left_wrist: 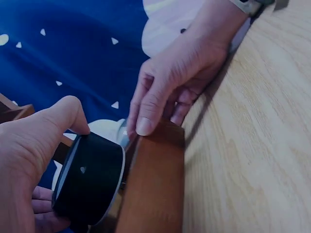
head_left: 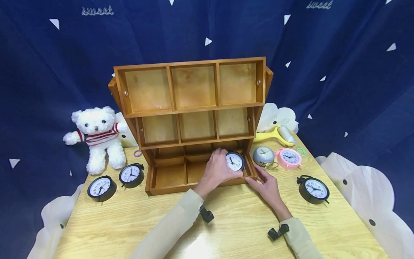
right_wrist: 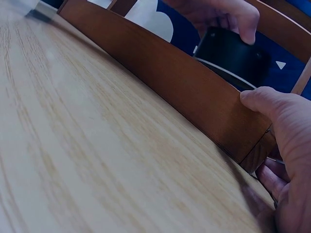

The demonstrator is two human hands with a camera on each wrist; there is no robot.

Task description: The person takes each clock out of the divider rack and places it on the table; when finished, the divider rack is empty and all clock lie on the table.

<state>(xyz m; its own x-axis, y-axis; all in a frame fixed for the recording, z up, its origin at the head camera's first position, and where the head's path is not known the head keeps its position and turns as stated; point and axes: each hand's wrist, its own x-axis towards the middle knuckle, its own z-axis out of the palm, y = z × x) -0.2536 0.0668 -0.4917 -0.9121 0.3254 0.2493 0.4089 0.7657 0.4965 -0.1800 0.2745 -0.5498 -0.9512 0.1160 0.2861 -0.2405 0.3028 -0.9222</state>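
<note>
My left hand (head_left: 217,168) grips a round black alarm clock (head_left: 234,162) with a white dial, thumb on one side and fingers on the other. It holds the clock over the bottom right compartment of a tiered wooden storage box (head_left: 193,108). In the left wrist view the clock's black casing (left_wrist: 92,177) stands close to the box's front wall (left_wrist: 154,184). My right hand (head_left: 267,187) grips the box's front right corner. In the right wrist view its thumb (right_wrist: 265,99) lies on the wall's top edge and its fingers bend round the side.
Two black clocks (head_left: 101,188) and a white teddy bear (head_left: 98,138) stand left of the box. To its right are a grey clock (head_left: 263,155), a pink clock (head_left: 289,158), a yellow-handled roller (head_left: 275,136) and another black clock (head_left: 313,189). Small purple (head_left: 137,153) and green rings (head_left: 301,151) lie nearby.
</note>
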